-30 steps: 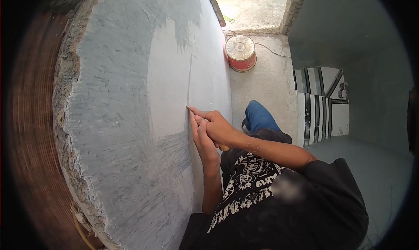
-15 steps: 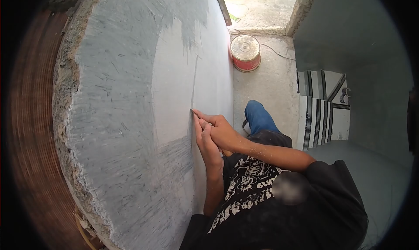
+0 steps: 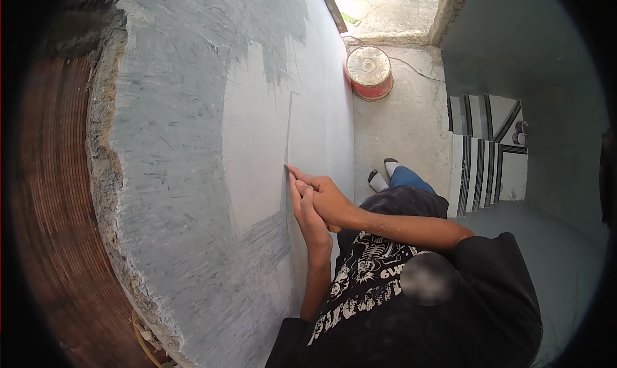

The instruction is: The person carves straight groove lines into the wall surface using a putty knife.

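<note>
My right hand [image 3: 329, 199] is wrapped round a thin tool; a bit of its yellow-orange handle [image 3: 333, 228] shows under the palm. The dark tip [image 3: 286, 167] rests against the grey-white wall [image 3: 257, 156], at the lower end of a thin dark line. My left hand [image 3: 310, 221] lies against the right one, its fingers closed along the tool near the tip. Most of the tool is hidden by both hands. Around the line the wall has a smooth pale patch, with rough darker grey streaks beside it.
A red bucket [image 3: 369, 73] with a whitish top stands on the concrete floor [image 3: 402, 124], with a cable near it. Black-and-white steps [image 3: 475, 169] are at the right. Along the left runs the wall's broken edge [image 3: 103, 143], beside brown ribbed material [image 3: 58, 194].
The hands and tool tip have shifted slightly down and right in view, staying near the dark line. Both feet now show. The bucket and steps appear farther right as the view shifts.
</note>
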The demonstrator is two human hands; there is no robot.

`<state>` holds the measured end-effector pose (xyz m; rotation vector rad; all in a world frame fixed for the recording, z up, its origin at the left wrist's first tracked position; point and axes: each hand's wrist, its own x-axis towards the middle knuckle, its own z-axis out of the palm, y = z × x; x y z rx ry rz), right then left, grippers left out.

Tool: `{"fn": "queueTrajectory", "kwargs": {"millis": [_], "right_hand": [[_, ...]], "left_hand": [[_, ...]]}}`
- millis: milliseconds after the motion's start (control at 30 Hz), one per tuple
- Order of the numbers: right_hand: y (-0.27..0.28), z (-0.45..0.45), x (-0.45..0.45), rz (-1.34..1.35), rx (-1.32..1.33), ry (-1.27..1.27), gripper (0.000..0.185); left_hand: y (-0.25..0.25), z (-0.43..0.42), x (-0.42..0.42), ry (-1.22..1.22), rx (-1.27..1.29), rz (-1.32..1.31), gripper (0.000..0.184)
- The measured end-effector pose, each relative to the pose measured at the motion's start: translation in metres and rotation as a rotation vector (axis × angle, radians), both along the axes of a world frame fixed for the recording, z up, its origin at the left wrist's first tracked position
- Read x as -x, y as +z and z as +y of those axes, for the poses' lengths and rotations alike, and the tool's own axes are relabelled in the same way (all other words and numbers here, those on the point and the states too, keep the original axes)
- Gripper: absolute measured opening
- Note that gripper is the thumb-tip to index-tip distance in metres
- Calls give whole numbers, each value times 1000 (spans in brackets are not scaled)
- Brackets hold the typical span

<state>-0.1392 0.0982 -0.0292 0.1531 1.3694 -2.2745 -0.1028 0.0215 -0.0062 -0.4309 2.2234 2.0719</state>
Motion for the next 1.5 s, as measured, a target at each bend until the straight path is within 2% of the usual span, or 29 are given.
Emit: {"fn": "queueTrajectory", "kwargs": {"millis": [33,133,367,467,567,667,733,800,933,1000,1100,1233,1333,1500], "right_hand": [[4,-4,-9,64,-3,-50,49],[20,-2,-26,27,-47,14,49],[-4,-9,-14,5,4,18,52],[29,10,-11,-61,-44,104,49],[3,-11,-25,100,-47,-15,49],[6,-6,-9,45,-37,-44,48],[27,12,-1,-78,-41,69,47],[26,15,0,-54,-57,82,47],[6,-5,-6,87,-71,-53,46],[-2,-5,5,62,-48,-76,46],[41,26,13,-119,-101,132,47],[25,8,-6,83,-170,57,49],[56,21,4,-82,-162,154,50],[28,12,14,6,-145,56,51]], "left_hand": [[0,0,-4,-6,6,11,71],[24,16,-14,177,126,9,67],[17,9,0,82,-22,-40,66],[25,12,-2,64,-28,-22,66],[4,7,-14,159,66,80,67],[24,10,0,87,-92,-73,65],[6,11,5,126,-36,-2,66],[3,12,5,123,0,18,67],[20,16,7,94,-20,-45,66],[19,15,6,109,-42,-62,66],[14,13,3,107,-68,-45,67],[24,18,1,94,-153,-52,68],[24,14,3,90,-141,-81,69],[15,12,17,85,-171,-94,70]]}}
